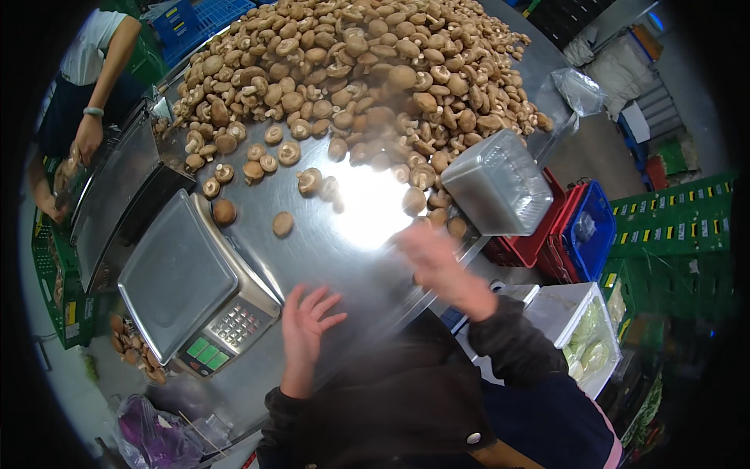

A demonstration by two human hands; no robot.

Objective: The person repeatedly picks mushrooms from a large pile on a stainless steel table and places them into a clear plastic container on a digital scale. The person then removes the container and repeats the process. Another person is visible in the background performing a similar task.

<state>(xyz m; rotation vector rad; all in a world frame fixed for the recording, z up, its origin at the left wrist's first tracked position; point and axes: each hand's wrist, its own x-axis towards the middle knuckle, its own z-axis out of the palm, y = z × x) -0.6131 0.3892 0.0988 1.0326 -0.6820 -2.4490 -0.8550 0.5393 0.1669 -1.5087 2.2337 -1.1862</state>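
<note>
My left hand [306, 328] hovers over the steel table [258, 258] with its fingers spread and nothing in it. Beside it stands a digital weighing scale [176, 275], its pan bare and its keypad facing me. Motion blurs my right hand [439, 261] near the table's right edge, below a few loose shiitake mushrooms [415, 200]; whether it holds anything is unclear. Just past that hand, a stack of clear plastic trays [498, 184] sits at the table's edge. A large heap of shiitake mushrooms [351, 64] covers the far part of the table, with single ones scattered nearer.
At left, another person's hands [88, 138] work beside a steel-sided machine [126, 187]. Red and blue crates [592, 234], green crates [674, 228] and a white foam box [597, 346] with greens stand at right. A purple item in plastic [152, 434] lies lower left.
</note>
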